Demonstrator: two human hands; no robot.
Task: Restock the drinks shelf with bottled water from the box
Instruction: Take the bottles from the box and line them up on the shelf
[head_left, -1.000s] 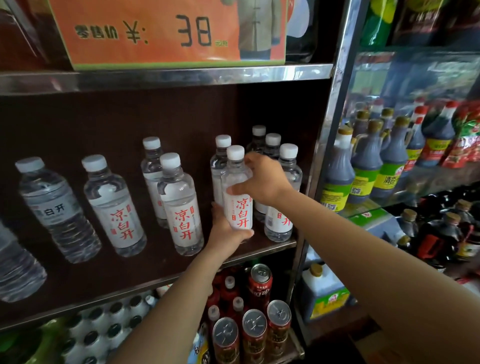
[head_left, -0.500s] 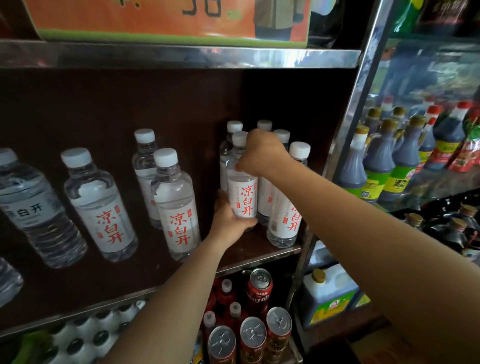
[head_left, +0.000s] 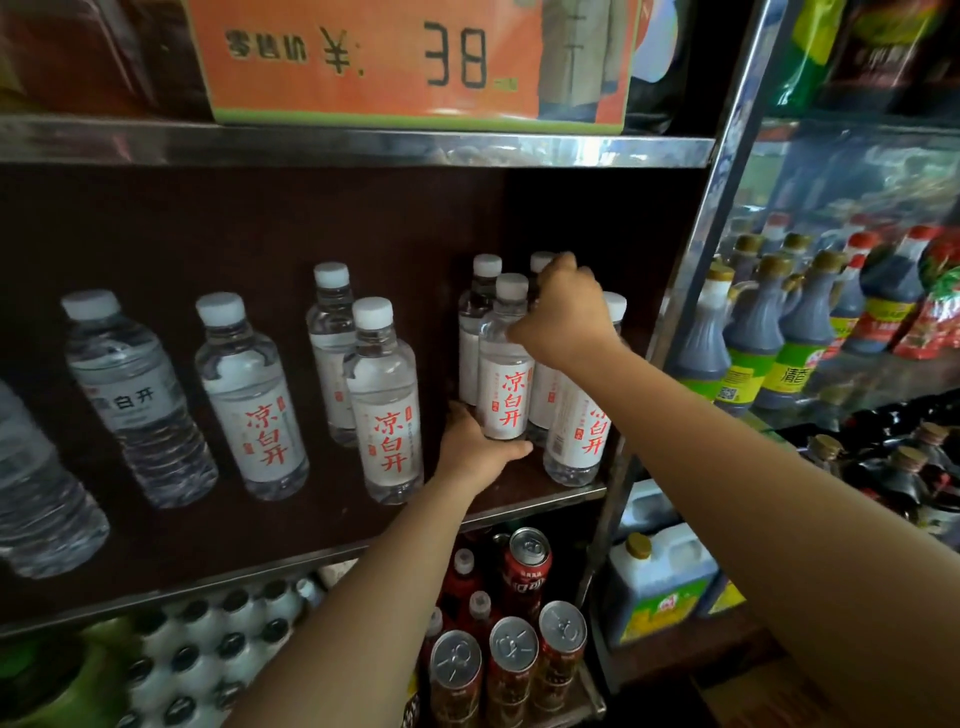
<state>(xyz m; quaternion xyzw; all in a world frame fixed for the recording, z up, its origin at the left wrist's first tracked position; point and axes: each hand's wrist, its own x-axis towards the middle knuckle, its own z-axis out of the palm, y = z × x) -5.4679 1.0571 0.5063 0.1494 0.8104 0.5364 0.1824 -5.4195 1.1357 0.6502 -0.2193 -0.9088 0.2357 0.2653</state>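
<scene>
Red cans (head_left: 511, 670), silver tops, stand on the lower tier, below the drinks shelf (head_left: 540, 499) and nearest the camera; red-capped bottles behind them.
Left hand (head_left: 475, 452): at the shelf's front edge, fingers curled round the base of a water bottle (head_left: 506, 374) with a white cap and a white label in red characters. That bottle stands upright on the shelf, in the cluster at its right end.
Right hand (head_left: 563, 317): above the left, thumb against the same bottle's shoulder, fingers curled over the bottles behind it; which one it grasps, cannot tell.
Front-right bottle (head_left: 579, 431): same label, just beside the held one, nearest the shelf's right post.
Loose bottles (head_left: 387, 400): same kind, spaced along the shelf to the left of the cluster, leaning in the wide-angle view.
Orange price card (head_left: 415, 57): on the tier above the shelf, marked 38.
Dark sauce bottles (head_left: 753, 332): on the neighbouring rack, right of the shelf.
</scene>
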